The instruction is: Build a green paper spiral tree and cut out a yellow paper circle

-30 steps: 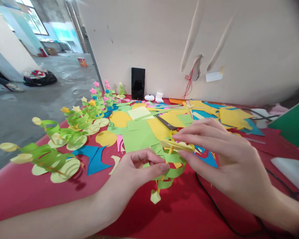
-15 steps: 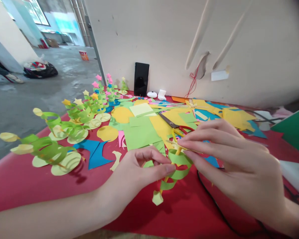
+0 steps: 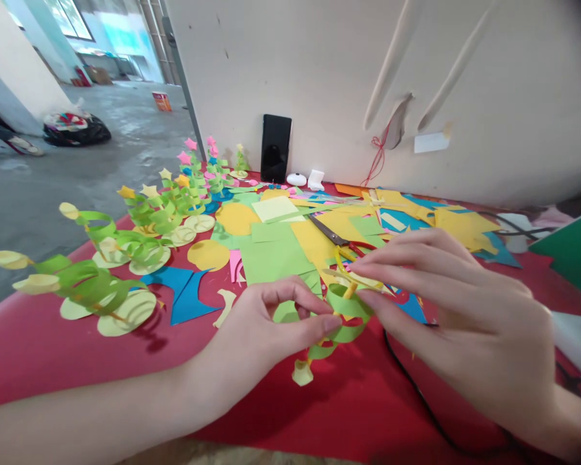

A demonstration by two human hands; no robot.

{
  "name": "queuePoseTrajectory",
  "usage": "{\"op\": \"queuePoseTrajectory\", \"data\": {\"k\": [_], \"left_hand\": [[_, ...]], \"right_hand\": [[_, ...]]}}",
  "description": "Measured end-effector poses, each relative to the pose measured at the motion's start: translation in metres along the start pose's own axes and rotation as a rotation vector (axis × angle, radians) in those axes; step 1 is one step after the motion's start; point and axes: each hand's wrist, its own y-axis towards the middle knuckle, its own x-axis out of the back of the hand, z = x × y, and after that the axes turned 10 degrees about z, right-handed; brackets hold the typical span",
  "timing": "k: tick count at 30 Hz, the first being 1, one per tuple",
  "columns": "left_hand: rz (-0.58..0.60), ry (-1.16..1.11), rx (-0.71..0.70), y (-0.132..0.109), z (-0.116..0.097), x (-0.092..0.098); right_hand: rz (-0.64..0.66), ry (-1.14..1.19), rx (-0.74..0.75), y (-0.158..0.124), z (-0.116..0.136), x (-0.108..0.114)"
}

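Between the thumb and index finger of my left hand is the thin yellow stem of a paper spiral ornament. Its green paper strip coils around the stem, and a pale yellow paper star sits at the lower end. The ornament slants, with the bare stem end pointing up and away from me. My right hand is at that end, its thumb close to the green coil and its fingers parted from the thumb. Scissors with red and yellow handles lie just beyond my right fingertips, partly covered.
Several finished spiral ornaments stand on the red table at left. Green paper sheets, yellow circles and blue scraps lie across the middle. A phone leans on the wall. A black cable runs under my right hand.
The fingers of my right hand have spread from the thumb, baring the stem end. My left hand keeps its pinch, and the star end has risen slightly.
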Motion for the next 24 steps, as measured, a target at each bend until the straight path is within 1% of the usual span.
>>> {"op": "queuePoseTrajectory", "data": {"k": [4,9,14,19,24], "left_hand": [[0.002,0.008,-0.013,-0.002,0.0,-0.001],[0.034,0.003,-0.072,-0.002,0.004,0.001],[0.033,0.039,-0.117,0.001,0.006,0.003],[0.04,-0.003,-0.122,0.002,0.008,0.004],[0.067,-0.023,-0.133,0.002,0.01,0.004]], "right_hand": [[0.003,-0.033,0.047,-0.002,-0.001,-0.001],[0.013,-0.065,0.056,-0.002,-0.001,0.0],[-0.046,-0.122,0.052,-0.003,0.0,0.004],[0.019,-0.147,0.054,-0.005,-0.004,0.004],[0.027,-0.16,0.071,-0.007,-0.007,0.002]]}}
